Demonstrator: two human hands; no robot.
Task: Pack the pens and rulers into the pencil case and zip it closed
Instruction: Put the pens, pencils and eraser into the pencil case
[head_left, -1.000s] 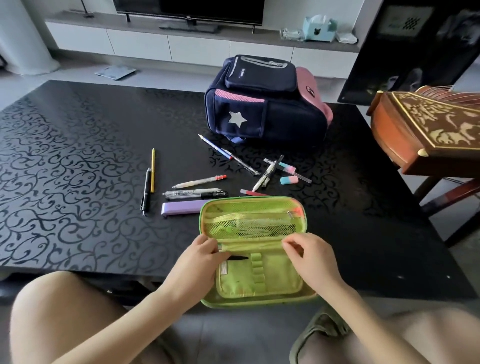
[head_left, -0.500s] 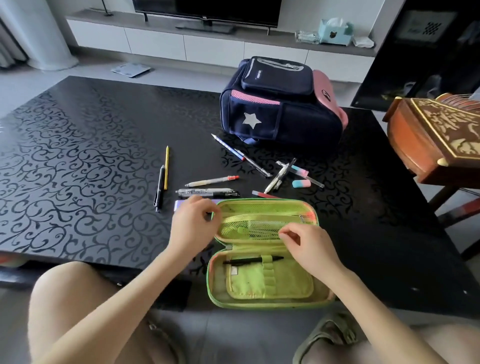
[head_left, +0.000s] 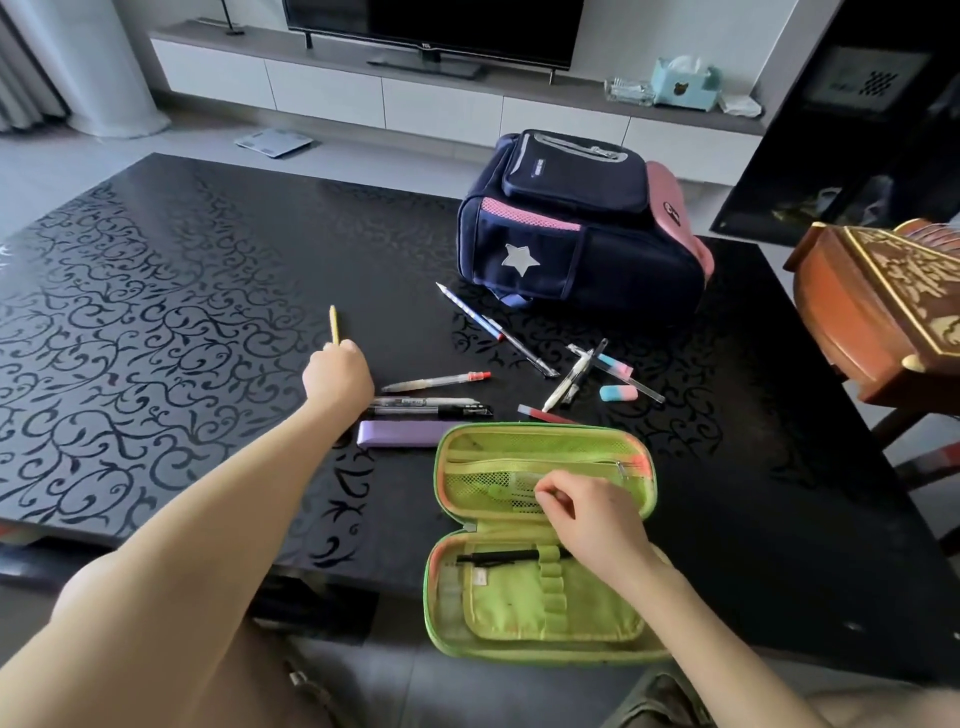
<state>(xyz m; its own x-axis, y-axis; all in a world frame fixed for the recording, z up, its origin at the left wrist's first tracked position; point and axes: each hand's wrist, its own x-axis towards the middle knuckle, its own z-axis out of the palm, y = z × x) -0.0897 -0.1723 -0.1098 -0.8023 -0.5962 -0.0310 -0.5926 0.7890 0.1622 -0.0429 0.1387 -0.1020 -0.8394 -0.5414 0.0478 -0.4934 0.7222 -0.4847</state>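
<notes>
Two grips: left hand clasps the yellow pencil, far left; right hand pinches the green pencil case, near.

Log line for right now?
left hand: grips yellow pencil | right hand: rests on pencil case mesh | case: open, black pen in loop

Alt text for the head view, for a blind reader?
The left hand reaches a yellow pencil on a black table; the right hand rests on an open green pencil case holding one black pen. Other pens lie near a navy backpack.
</notes>
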